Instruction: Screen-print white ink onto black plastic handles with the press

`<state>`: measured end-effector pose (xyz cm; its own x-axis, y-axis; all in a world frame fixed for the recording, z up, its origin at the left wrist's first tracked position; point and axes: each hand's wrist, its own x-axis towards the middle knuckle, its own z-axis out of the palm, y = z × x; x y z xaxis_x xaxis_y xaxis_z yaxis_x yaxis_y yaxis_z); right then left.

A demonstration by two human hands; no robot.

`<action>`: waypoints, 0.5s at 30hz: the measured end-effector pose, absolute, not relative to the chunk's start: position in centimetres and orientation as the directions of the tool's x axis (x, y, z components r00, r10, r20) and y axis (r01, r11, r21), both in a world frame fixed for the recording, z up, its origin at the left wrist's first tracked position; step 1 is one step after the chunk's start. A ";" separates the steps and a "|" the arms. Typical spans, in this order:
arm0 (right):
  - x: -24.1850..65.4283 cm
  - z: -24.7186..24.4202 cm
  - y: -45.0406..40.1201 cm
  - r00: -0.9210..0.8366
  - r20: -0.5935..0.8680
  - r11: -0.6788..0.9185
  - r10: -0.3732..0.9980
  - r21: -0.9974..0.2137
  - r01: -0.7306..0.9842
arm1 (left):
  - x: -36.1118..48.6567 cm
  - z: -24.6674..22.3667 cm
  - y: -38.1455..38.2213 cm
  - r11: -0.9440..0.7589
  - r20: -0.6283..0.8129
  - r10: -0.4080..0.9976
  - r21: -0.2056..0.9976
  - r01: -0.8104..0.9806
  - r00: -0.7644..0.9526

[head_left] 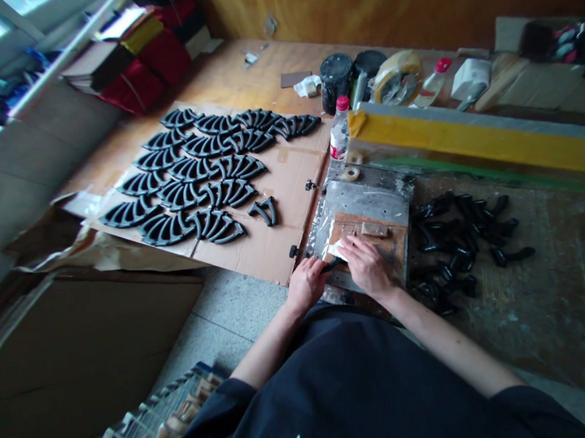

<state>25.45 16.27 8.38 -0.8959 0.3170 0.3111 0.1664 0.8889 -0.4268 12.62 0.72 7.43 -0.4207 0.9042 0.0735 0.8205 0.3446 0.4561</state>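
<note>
Close in front of my body, my left hand point(307, 286) is closed around a small black curved part point(332, 264) that looks like a handle. My right hand point(366, 265) pinches a white cloth or piece of paper point(337, 248) beside that part. Both hands are over the near edge of a metal plate point(371, 197) that carries a brown wooden board point(398, 235) with a small block point(374, 229) on it. Rows of similar black parts point(173, 227) lie nested on a cardboard sheet point(290, 179) to the left. A loose pile of glossy black parts point(466, 227) lies to the right.
Behind the plate stand a red-capped bottle point(339, 132), a black tub point(337, 82) and a large tape roll point(399, 78). A long yellow-taped bar point(477, 136) crosses the right side. Stacked bundles point(132, 77) sit back left; a wire rack point(151, 422) stands low left.
</note>
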 end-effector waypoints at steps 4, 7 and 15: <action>26.4 7.2 15.2 -0.956 0.190 0.862 0.224 -0.495 0.104 | 12.6 7.4 0.8 0.335 0.071 0.910 0.454 0.825 -0.409; 25.6 6.8 15.7 -0.965 0.148 0.842 0.216 -0.529 0.107 | 12.7 7.6 0.9 0.333 0.058 0.917 0.433 0.838 -0.395; 25.9 6.7 16.3 -0.974 0.112 0.832 0.198 -0.545 0.106 | 12.9 7.7 1.0 0.367 0.041 0.906 0.418 0.831 -0.421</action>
